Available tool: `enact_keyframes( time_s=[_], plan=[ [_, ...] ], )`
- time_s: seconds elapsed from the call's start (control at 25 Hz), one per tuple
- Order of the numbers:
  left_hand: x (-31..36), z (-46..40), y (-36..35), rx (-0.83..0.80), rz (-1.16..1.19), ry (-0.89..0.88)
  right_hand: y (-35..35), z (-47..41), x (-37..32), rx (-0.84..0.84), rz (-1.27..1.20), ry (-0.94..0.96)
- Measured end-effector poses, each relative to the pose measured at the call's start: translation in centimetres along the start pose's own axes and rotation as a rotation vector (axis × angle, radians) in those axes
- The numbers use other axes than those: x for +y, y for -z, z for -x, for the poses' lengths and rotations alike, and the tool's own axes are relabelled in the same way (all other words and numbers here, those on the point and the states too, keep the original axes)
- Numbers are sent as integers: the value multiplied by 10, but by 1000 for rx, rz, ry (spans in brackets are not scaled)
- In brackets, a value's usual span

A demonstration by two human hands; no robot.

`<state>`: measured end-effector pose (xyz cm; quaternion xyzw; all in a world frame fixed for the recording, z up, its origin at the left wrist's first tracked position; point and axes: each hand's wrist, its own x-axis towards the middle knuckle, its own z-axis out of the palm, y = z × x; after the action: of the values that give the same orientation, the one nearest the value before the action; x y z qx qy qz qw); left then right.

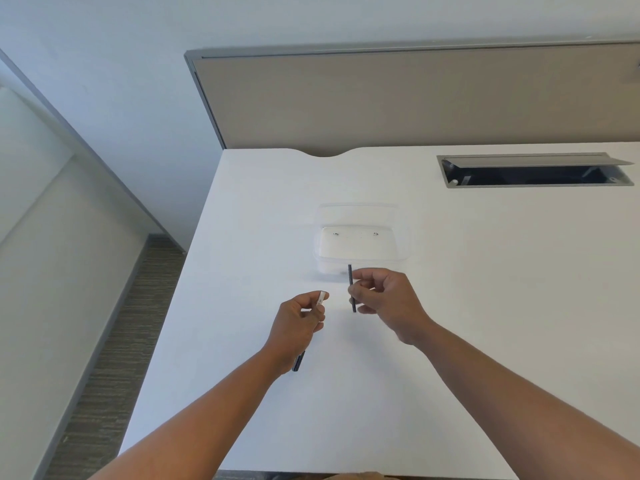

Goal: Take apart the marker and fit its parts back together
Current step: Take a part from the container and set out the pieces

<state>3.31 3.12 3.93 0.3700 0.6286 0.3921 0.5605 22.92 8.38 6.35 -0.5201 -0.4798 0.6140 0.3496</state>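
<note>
My two bare forearms are reaching in from the near edge, out over the white bench (450, 271); my left hand (298, 323) is grasping the marker barrel (322, 298), its pale open end poking out past my fingertips and its dark tail (298, 361) showing below my wrist; my right hand (384, 299) is pinching the thin dark ink core (352, 289) between thumb and fingers, holding it nearly upright, just beside the barrel but not touching it; so the marker is sitting apart in two pieces, both held above the bench; I am judging the core to be light, slim and likely a little bendy, so I am gripping it near its middle and keeping the squeeze gentle; the barrel is looking stiff and smooth, probably slippery, so a full wrap around it seems wise; just beyond my right hand a clear plastic box (360, 244) is resting open on the bench; farther back a cable hatch (533, 171) is standing open, with a beige partition (415, 102) behind and striped carpet (114, 358) down on the left
</note>
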Motion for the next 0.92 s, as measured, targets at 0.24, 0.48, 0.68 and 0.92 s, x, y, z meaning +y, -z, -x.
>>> enact_keyframes(
  time_s=[0.24,0.48,0.68,0.92],
  plan=[
    [9,1,-6,-56,-82,-59,1,-3,-12,-55,-257,-16],
    [15,3,-11,-117,-140,-83,1,-8,-10,-11,-278,30],
    [15,2,-12,-135,-160,-102,1,-10,-9,-1,-293,42],
    [17,0,-15,-141,-153,-121,2,-10,-8,21,-308,65]
  ],
)
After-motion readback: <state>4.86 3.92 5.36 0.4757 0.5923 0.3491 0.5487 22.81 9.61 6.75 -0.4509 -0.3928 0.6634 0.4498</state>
